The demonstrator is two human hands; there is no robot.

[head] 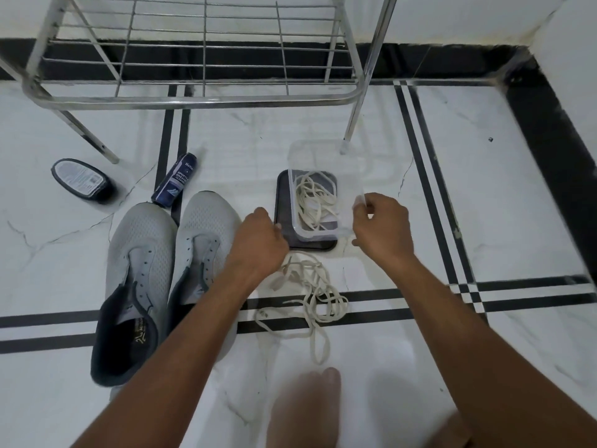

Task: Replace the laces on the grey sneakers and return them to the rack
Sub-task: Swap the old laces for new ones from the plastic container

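Observation:
Two grey sneakers (168, 263) without laces lie side by side on the floor at the left. A clear plastic box (347, 189) with white laces (315, 202) inside rests on a dark tray (284, 221). My right hand (381, 227) pinches the clear lid's edge at the box's right side. My left hand (261, 244) is at the tray's left edge, fingers curled; whether it holds the tray is hidden. A loose tangle of cream laces (310, 292) lies on the floor just below the tray, between my forearms.
A metal shoe rack (193, 98) stands at the back, its right leg (352, 124) close behind the box. A blue cleaner bottle (174, 181) lies by the sneaker toes; a dark oval tin (82, 179) sits further left. My bare foot (303, 409) is at the bottom.

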